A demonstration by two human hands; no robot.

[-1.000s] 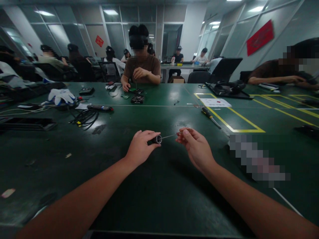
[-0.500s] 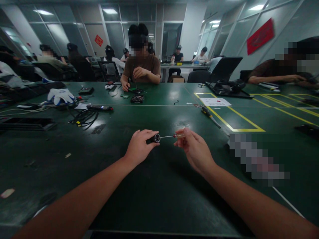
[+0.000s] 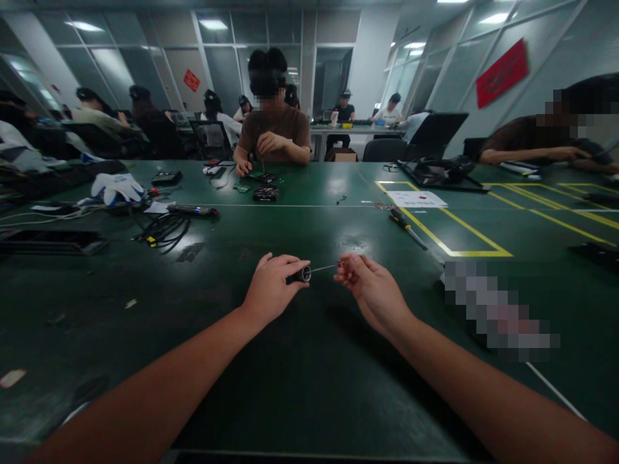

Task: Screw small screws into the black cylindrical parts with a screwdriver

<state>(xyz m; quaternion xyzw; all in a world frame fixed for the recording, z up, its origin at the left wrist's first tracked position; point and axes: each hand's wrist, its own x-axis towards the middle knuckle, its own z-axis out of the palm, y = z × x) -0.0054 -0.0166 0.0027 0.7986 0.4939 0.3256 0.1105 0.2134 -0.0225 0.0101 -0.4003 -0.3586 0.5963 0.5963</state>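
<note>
My left hand (image 3: 273, 283) is closed around a small black cylinder (image 3: 304, 274), whose round open end with a silvery rim faces right. Between thumb and fingers, my right hand (image 3: 374, 283) grips a thin screwdriver (image 3: 325, 267). Its slim metal shaft points left, with the tip at the cylinder's open end; whether it touches the inside I cannot tell. Most of the screwdriver's handle is hidden by my fingers. Both hands are over the green table (image 3: 290, 386).
A yellow-and-black screwdriver (image 3: 406, 225) lies beyond my right hand, near a white paper (image 3: 416, 198). To the left are black cables (image 3: 164, 231), a dark pen-like tool (image 3: 193, 211) and white gloves (image 3: 117, 188). Across the table a person (image 3: 275, 129) handles electronic parts (image 3: 265, 192).
My right hand has turned slightly and its fingers now cover more of the screwdriver's handle. The cylinder has tipped and dropped a little in my left hand.
</note>
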